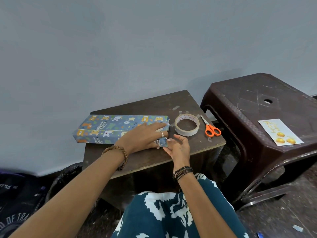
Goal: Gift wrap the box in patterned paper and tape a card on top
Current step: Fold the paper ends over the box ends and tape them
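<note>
Right hand (178, 148), fingers loosely spread, tends the end flap; left hand (145, 136) presses flat on the wrapped box (106, 127). Crease firmly before reaching for the tape roll (187, 124).

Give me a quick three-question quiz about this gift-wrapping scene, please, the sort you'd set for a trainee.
1. True or false: the card is already taped onto the wrapped box.
2. Which thing lies between the box and the scissors? A) the tape roll B) the card C) a pen
3. Which hand presses flat on the box's right end while the other works at the end flap?

Key:
1. False. The card lies on the plastic stool, apart from the box.
2. A.
3. The left hand; the right hand is at the flap.
</note>
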{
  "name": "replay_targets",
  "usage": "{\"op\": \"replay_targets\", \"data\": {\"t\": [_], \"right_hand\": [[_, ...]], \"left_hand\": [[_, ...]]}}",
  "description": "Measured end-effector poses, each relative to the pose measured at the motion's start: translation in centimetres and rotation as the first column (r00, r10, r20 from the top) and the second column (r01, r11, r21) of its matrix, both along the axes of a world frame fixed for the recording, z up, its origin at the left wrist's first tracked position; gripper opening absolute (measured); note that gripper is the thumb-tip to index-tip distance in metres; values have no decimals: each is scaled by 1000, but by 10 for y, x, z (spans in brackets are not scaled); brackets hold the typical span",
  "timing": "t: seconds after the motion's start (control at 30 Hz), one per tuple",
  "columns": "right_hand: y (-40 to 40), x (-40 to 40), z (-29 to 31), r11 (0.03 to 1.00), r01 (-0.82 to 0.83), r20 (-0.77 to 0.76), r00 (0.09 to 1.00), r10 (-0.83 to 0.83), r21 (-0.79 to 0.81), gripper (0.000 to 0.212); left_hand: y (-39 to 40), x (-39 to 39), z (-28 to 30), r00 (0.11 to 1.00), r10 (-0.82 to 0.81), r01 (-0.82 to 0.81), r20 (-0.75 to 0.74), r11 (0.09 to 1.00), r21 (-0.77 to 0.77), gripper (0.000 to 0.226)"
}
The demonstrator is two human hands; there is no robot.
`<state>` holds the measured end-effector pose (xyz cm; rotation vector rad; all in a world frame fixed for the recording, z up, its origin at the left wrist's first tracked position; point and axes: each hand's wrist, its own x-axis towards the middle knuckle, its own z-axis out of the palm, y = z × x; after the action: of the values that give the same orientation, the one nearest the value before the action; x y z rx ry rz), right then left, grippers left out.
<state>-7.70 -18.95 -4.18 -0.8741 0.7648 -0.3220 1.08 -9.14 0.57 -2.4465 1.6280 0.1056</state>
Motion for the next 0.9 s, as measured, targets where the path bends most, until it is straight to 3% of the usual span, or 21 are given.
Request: {"op": "replay_targets", "data": {"t": [0.13, 0.27, 0.43, 0.7, 0.9], "right_hand": [[0, -2, 0, 1000, 4, 6, 1000, -4, -4, 26], [-1, 2, 3, 1000, -1, -78, 997, 3, 20, 3], [-5, 2, 7, 998, -32, -102, 994, 37, 45, 26], [-4, 7, -1, 995, -46, -152, 988, 32, -87, 16], [-3, 10, -5, 966, -94, -209, 977, 43, -242, 12]], "left_hand": [[-3, -8, 8, 983, 107, -114, -146, 993, -40, 53], [-5, -15, 15, 933, 206, -256, -295, 956, -143, 54], [-5, -15, 9, 925, 225, -290, -306, 939, -186, 49], [-6, -20, 12, 934, 230, -280, -273, 947, -159, 49], [-4, -14, 2, 986, 125, -139, -111, 982, -126, 34]]}}
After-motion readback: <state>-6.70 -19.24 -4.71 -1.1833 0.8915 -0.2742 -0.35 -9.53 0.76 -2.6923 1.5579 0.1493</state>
